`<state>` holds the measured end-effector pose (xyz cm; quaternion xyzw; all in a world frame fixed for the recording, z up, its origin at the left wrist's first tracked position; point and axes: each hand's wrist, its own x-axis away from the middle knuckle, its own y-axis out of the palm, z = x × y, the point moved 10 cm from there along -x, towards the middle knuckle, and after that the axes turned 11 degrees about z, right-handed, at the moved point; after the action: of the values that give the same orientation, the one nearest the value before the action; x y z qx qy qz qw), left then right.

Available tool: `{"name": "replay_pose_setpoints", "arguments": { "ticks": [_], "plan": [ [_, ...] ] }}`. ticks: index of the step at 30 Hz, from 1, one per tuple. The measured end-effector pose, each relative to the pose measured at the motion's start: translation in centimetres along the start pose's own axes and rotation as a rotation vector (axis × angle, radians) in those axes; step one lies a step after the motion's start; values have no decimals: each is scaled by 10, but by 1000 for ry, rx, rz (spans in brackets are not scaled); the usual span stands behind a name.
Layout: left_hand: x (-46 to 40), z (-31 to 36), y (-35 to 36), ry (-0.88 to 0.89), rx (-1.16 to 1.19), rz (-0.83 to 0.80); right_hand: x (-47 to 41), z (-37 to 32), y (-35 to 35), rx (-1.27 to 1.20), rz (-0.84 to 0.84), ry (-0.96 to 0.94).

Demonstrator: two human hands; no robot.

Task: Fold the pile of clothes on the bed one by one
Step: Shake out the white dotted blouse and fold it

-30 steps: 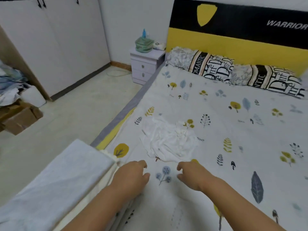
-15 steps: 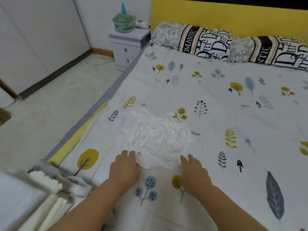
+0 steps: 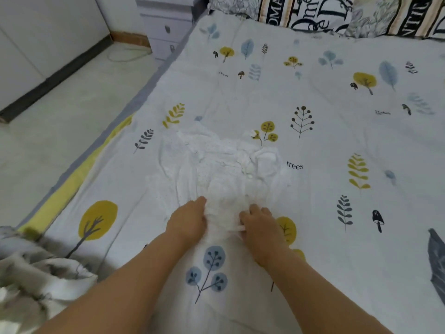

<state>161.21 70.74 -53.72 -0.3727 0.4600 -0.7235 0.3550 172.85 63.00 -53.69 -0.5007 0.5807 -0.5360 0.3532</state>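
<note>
Both hands, left (image 3: 189, 221) and right (image 3: 258, 224), pinch the near hem of the crumpled white garment (image 3: 221, 165) mid-bed (image 3: 337, 141), apparently to spread it flat for folding.

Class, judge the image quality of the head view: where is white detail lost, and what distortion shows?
Head view: the white garment nearly blends into the pale bedsheet; wide-angle bending stretches the forearms; lighting soft, no glare; slightly blurred throughout.

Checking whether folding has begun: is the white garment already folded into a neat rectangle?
No: the white garment lies crumpled on the bed sheet, with the left hand and right hand gripping its near edge.
</note>
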Motion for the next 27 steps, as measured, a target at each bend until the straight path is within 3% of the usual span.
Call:
{"name": "replay_pose_setpoints", "arguments": {
  "ticks": [7,13,18,22,27],
  "plan": [
    [65,22,-7,63,97,-94,55,22,-33,-217,42,108],
    [106,69,-101,90,291,36,90,27,-173,-542,470,243],
    [147,114,-199,126,542,115,116,15,-307,-751,688,238],
    [192,151,-248,198,695,-18,147,0,-386,-984,638,258],
    [248,185,-308,296,795,-197,197,-43,-490,-989,522,81]
  ]
}}
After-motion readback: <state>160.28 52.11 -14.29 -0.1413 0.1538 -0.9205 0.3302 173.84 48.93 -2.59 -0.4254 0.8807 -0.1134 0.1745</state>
